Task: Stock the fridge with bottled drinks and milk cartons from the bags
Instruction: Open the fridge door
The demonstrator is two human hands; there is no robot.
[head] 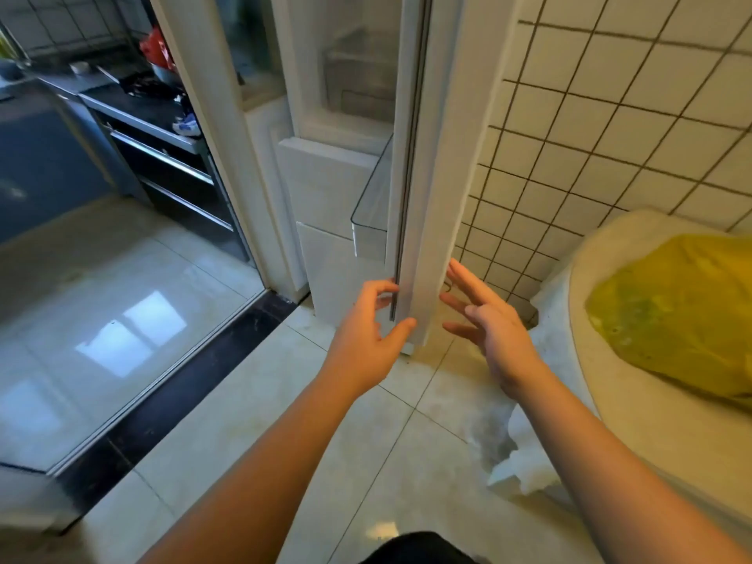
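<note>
The white fridge door (427, 197) stands open and I see it edge-on, with a clear door shelf (368, 221) on its inner side. My left hand (366, 339) is at the door's lower edge, its fingers curled onto the dark gasket and its thumb on the edge face. My right hand (488, 327) is beside the door's outer face with fingers straight and spread, holding nothing. White fridge drawers (325, 189) show behind the door. No bottle or carton is in view.
A yellow bag (671, 315) lies on a white-covered round surface (635, 421) at the right, against a tiled wall (590, 136). At the left a sliding-door track (183, 380) leads into a kitchen with dark cabinets (162, 156).
</note>
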